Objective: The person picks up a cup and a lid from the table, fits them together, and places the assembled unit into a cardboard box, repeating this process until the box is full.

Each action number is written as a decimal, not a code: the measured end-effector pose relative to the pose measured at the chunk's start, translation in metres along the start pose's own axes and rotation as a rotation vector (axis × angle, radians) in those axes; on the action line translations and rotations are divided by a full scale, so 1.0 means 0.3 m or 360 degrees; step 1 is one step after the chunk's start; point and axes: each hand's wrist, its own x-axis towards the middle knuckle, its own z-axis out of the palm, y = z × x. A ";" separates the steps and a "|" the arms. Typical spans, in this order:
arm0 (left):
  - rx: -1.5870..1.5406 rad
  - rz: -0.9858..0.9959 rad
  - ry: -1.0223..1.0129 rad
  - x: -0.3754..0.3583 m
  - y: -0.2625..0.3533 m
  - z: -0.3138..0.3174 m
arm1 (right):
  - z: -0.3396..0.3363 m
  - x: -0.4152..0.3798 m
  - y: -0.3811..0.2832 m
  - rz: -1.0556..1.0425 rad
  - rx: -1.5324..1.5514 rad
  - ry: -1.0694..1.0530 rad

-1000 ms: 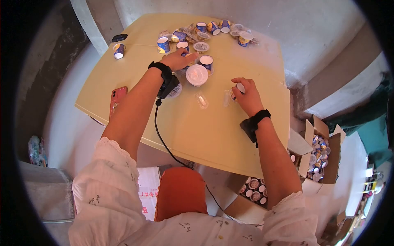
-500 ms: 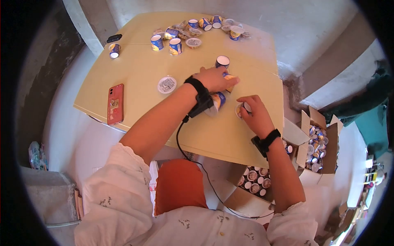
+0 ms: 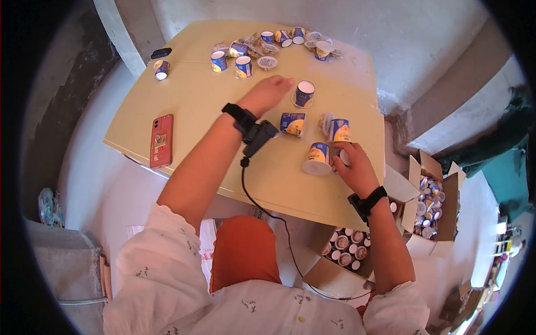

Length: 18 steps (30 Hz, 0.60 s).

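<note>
My left hand (image 3: 269,94) is over the middle of the table, fingers stretched to the right, with nothing visible in it; its palm side is hidden. Right of its fingertips stands a blue and yellow cup (image 3: 305,95) on a clear lid. Another cup (image 3: 292,124) lies below that. My right hand (image 3: 356,167) is curled round a small white-ended cup (image 3: 344,158), partly hidden by the fingers. Just beside it are a tilted cup with a clear lid (image 3: 317,159) and a blue and yellow cup (image 3: 340,130) against a clear container (image 3: 325,124).
Cups and clear packs (image 3: 254,47) cluster at the table's (image 3: 190,95) far side. A red phone (image 3: 162,140) and a lone cup (image 3: 161,70) are on the left. Open boxes (image 3: 450,209) (image 3: 329,273) of cups stand below right. A cable hangs from my left wrist.
My left hand has moved left, off the cups it was over. Several cups now show between my hands. My right hand has shifted slightly down and right. The clear lid at mid-left is out of sight.
</note>
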 end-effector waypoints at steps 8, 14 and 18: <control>0.0298 -0.0312 0.0020 0.103 -0.148 -0.151 | 0.006 0.034 -0.002 0.0003 0.0026 -0.0023; 0.1199 -0.0005 0.0069 0.319 -0.147 -0.129 | -0.019 0.054 -0.019 -0.0021 0.0029 -0.0003; 0.1590 -0.0129 0.0278 0.449 -0.150 -0.080 | -0.057 0.071 -0.051 -0.0035 -0.0031 0.0004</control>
